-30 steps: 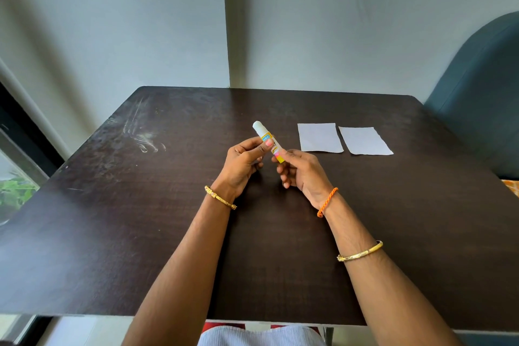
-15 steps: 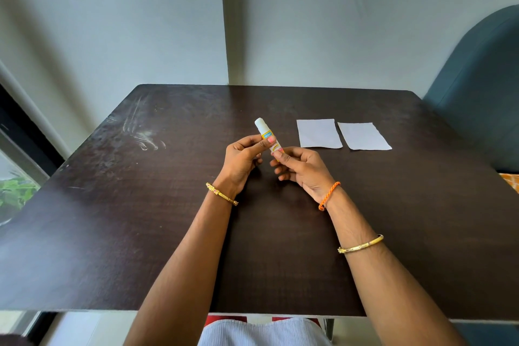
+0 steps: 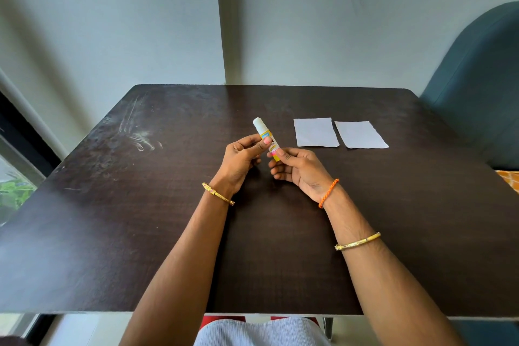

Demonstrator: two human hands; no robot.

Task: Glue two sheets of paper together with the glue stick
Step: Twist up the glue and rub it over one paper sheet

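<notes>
Head view: glue stick held above the middle of the dark table, tilted, white cap end pointing up and away, yellow base toward the body. Left hand grasping the upper barrel just below the cap, thumb laid across the label, fingers curled behind. Right hand grasping the lower end, thumb and forefinger pinching near the yellow base, remaining fingers loosely curled underneath. Both hands closed on the one stick, neither free. Cap seemingly on, no bare glue showing, so probably a two-handed hold for opening: one hand to steady the barrel, the other to twist or pull. Which hand does which, impossible to tell. Raised clear of the tabletop, likely for free turning. Two sheets of white paper, left sheet and right sheet, flat on the table, side by side, close but not overlapping, untouched. Both lying just beyond and to the right of the right hand, near the stick yet apart from it, presumably within easy reach for spreading. No glue visible on either. Teal chair past the table's right edge. Gluing itself judged not yet begun.
</notes>
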